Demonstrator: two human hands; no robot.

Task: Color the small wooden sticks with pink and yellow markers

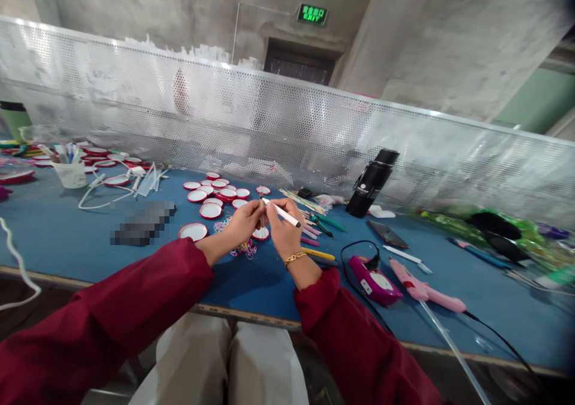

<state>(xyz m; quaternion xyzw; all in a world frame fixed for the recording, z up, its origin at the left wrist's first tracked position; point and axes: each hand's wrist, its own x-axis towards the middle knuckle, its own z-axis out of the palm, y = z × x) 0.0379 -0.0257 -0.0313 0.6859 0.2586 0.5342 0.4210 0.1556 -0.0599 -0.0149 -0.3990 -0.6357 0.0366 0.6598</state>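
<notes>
My right hand (282, 230) is closed around a white marker (286, 214) with a dark rear end. The marker's tip points up and left, toward my left fingers. Pinched in my left hand (241, 223) is a small, thin brownish stick (261, 200), partly hidden by the fingers. Both hands meet above the blue table. Below and beside them lie colourful loops like rubber bands (243, 249) and a white, red-rimmed lid (260, 233). Several similar lids (211, 211) are clustered behind my left hand.
A purple power strip (376, 280) and a pink glue gun (420, 288) lie right, with cables. Behind them stands a black bottle (372, 183). Wooden sticks (302, 201) and green pliers (330, 222) lie past my right hand. A cup of pens (70, 174) stands left.
</notes>
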